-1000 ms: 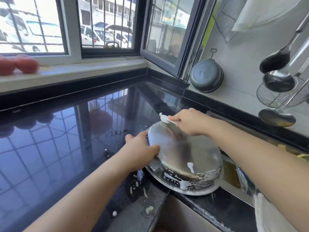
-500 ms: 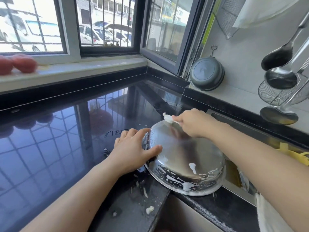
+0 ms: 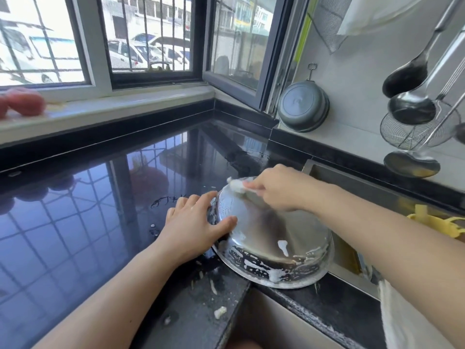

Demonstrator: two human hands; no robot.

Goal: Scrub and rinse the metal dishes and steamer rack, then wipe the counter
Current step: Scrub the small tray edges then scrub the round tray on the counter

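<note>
Under both hands: upturned metal bowl (image 3: pixel 271 238); left hand (image 3: pixel 193 222) spread, right hand (image 3: pixel 279 188) pinching scrubber (image 3: pixel 236 185).

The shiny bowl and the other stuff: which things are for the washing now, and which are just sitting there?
For the washing:
metal bowl, upside down and soapy
soapy scrubber, gripped by the right hand
left hand, steadying the bowl
black counter

Just there:
hanging ladles
wire skimmer
grey pan
yellow thing

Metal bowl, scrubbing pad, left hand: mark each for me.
metal bowl (image 3: pixel 271 238): head view, upturned outer wall.
scrubbing pad (image 3: pixel 236 185): head view, soapy white end.
left hand (image 3: pixel 193 222): head view, back of hand.
</note>
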